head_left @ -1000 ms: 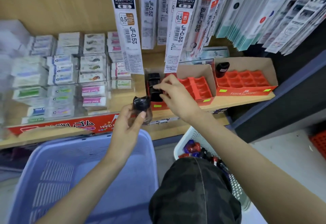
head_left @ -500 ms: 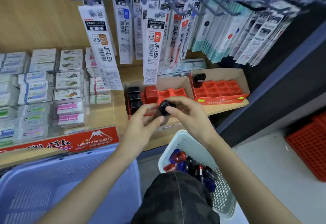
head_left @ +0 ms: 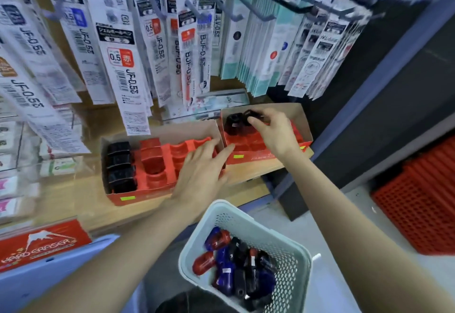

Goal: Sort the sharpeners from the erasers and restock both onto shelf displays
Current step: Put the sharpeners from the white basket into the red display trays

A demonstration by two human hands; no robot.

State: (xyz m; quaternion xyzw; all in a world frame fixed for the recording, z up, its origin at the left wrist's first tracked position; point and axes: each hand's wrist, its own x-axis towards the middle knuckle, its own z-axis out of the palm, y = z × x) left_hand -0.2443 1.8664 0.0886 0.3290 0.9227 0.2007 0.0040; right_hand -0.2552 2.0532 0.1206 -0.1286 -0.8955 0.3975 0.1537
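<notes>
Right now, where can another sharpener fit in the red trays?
Left tray: empty slots between the red sharpeners and the left hand. Right tray: front slots free, near the right hand gripping a black sharpener. Crowded: the black column at far left.

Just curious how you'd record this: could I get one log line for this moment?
right hand: pinches black sharpener at right tray | left hand: rests on left tray | basket: sharpeners inside

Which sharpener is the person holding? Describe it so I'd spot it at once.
On the wooden shelf, find the red box furthest right and look at its back left corner. Two black sharpeners are there: the held sharpener is the right-hand one, pinched by the right hand, while its neighbour stands free in the tray.
</notes>
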